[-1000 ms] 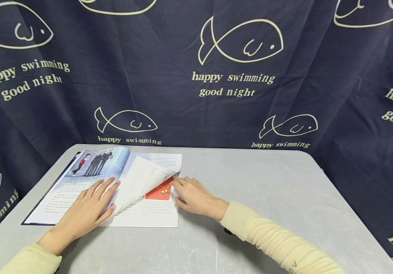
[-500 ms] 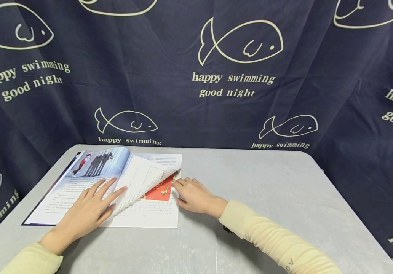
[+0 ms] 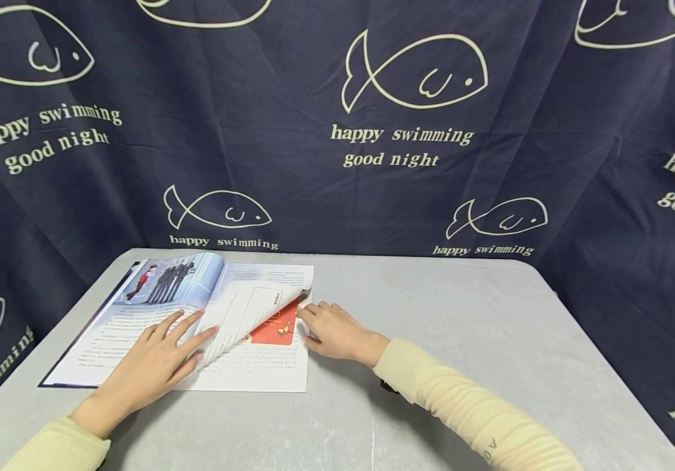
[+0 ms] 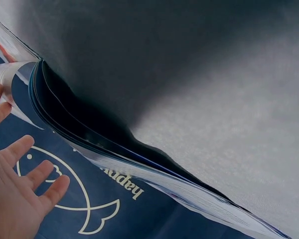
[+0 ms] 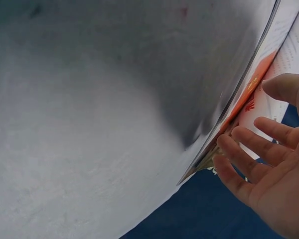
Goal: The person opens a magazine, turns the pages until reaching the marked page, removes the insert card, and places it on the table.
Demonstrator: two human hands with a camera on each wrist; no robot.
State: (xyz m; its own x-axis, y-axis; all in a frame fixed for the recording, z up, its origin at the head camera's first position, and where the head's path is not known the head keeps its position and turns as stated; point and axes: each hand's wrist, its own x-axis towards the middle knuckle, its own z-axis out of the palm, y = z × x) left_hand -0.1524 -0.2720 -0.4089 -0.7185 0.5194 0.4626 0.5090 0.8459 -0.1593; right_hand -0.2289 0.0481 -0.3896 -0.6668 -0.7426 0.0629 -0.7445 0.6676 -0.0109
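Observation:
An open book [image 3: 137, 340] lies at the left of the table. One of its right-hand pages [image 3: 243, 307] is bent up at the lower corner, and beneath it shows a red card [image 3: 275, 332] with a gold print. My left hand [image 3: 152, 356] rests with spread fingers across the book's middle, its index fingertip on the bent page. At the book's right edge is my right hand [image 3: 340, 332], its fingertips beside the red card. In the right wrist view the right hand's thumb [image 5: 284, 87] stands apart from its loosely bent fingers, beside the card's edge [image 5: 261, 69].
The grey table [image 3: 449, 327] stretches to the right of the book. Behind it hangs a dark blue curtain [image 3: 314, 190] with fish outlines and lettering, which also closes off both sides.
My left index finger has stretched out onto the bent page. The bent page has sunk a little over the red card. My right hand has hardly moved.

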